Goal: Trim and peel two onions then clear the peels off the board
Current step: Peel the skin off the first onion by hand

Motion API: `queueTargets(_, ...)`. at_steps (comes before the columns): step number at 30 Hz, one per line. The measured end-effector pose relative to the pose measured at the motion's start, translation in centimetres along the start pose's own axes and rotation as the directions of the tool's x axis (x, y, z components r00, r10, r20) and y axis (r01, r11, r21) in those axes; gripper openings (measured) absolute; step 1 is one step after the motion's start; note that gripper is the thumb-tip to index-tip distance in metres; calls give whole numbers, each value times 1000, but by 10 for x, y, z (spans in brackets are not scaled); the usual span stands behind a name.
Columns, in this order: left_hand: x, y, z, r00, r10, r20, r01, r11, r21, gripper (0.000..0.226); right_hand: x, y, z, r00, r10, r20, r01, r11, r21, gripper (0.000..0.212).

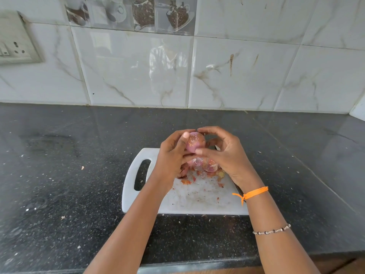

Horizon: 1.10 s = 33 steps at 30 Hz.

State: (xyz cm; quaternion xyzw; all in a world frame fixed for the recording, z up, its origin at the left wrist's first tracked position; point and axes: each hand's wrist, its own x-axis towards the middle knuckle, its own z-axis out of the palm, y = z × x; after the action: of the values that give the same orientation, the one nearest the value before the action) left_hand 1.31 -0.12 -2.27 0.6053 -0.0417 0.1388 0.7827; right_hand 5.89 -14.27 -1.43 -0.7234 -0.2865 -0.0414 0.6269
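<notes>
A pink, partly peeled onion [194,142] is held in the air above the white cutting board [189,200]. My left hand [173,155] grips it from the left, thumb on its top. My right hand [223,153] curls round it from the right, thumb tip pressed on its lower side. Below the hands a heap of onion peels [205,167] lies on the board, with smaller scraps spread around it. Whether a second onion lies among the peels I cannot tell. A dark object [238,189], perhaps a knife, lies under my right wrist, mostly hidden.
The board sits on a black speckled counter [79,175] with a few peel scraps [82,167] on it. A tiled wall [177,76] rises behind, with a socket plate [15,46] at the upper left. The counter's front edge runs just below the board.
</notes>
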Motion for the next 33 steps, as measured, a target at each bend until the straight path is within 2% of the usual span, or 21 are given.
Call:
queueTargets(3, 2, -1, -1, 999, -26, -42, 27, 999, 38, 30, 0, 0, 2, 999, -45, 26, 47, 997, -56, 51)
queueTargets(6, 0, 1, -2, 1000, -29, 0, 29, 999, 41, 30, 0, 0, 5, 995, -78, -68, 73, 995, -71, 47)
queueTargets(10, -1, 3, 1, 994, -61, 92, 57, 997, 47, 35, 1, -2, 5, 980, -72, -185, 73, 997, 2, 38)
queueTargets(17, -1, 3, 0, 995, -52, 86, 53, 999, -14, 32, 2, 4, 0, 975, -135, -174, 148, 987, 67, 24)
queueTargets(23, 0, 2, 1, 998, -27, 56, 26, 1000, 13, 28, 0, 3, 3, 961, -189, -202, 186, 982, -35, 10)
queueTargets(33, -1, 5, 1, 1000, 11, 29, -12, 999, 30, 22, -3, 1, 4, 958, -211, -192, 181, 970, -164, 8)
